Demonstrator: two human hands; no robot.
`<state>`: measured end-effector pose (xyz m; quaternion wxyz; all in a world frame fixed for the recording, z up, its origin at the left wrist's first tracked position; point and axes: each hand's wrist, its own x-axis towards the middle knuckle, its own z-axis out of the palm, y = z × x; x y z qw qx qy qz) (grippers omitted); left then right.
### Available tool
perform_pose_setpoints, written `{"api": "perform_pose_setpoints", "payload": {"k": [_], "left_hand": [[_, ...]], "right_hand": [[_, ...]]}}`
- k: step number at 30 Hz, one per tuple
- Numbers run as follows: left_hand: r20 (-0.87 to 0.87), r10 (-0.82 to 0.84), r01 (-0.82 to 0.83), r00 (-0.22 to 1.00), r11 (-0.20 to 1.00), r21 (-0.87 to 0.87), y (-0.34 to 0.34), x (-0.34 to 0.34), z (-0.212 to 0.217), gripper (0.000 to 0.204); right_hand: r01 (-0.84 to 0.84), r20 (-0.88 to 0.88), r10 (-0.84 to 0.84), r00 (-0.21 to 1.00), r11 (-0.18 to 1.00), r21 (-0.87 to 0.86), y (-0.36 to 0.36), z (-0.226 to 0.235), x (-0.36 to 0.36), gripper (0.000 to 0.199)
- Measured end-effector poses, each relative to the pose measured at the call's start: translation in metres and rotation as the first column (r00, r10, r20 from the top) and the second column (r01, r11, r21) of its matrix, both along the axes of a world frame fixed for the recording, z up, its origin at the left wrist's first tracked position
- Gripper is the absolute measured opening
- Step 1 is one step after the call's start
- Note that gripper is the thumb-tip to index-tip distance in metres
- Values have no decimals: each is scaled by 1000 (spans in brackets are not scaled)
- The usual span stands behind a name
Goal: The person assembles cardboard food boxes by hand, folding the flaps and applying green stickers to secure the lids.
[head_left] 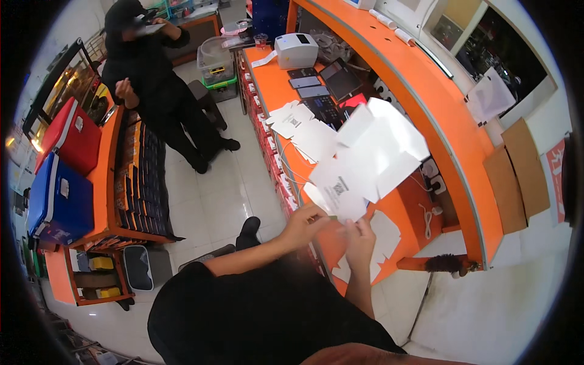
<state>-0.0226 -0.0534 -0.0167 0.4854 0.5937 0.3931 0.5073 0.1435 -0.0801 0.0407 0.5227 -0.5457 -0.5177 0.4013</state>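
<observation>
A white unfolded box blank (pixel 384 159), with flaps and a dark square code printed on it, is held up over the orange counter. My left hand (pixel 306 224) is closed on its near left edge. Fingers of my right hand (pixel 360 233) pinch the same blank at its near corner. More white box blanks (pixel 299 126) lie in an overlapping spread on the counter to the left. Beneath and beside my right hand rests another white blank (pixel 385 236).
On the orange counter (pixel 265 72) stand a white label printer (pixel 296 50), dark phones and a black tablet (pixel 342 79). A raised orange ledge (pixel 447 121) curves along the right. A person in black (pixel 149 73) stands at the far left, near red (pixel 78 137) and blue cooler boxes (pixel 62 199).
</observation>
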Motion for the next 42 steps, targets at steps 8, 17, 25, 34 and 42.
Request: {"api": "perform_pose_setpoints", "payload": {"k": [8, 17, 25, 34, 42], "left_hand": [[263, 21, 94, 965, 903, -420, 1, 2, 5, 15], [409, 103, 98, 907, 892, -441, -4, 9, -3, 16], [399, 39, 160, 916, 877, -454, 1, 6, -5, 14], [436, 22, 204, 900, 862, -465, -9, 1, -5, 13], [586, 192, 278, 787, 738, -615, -19, -8, -10, 15]], "right_hand": [[28, 438, -126, 890, 975, 222, 2, 2, -32, 16], [83, 151, -115, 982, 976, 203, 4, -20, -27, 13], [-19, -41, 17, 999, 999, -41, 10, -20, -8, 13], [-99, -113, 89, 990, 992, -79, 5, -28, -10, 13], [-72, 23, 73, 997, 997, -36, -1, -43, -25, 12]]}}
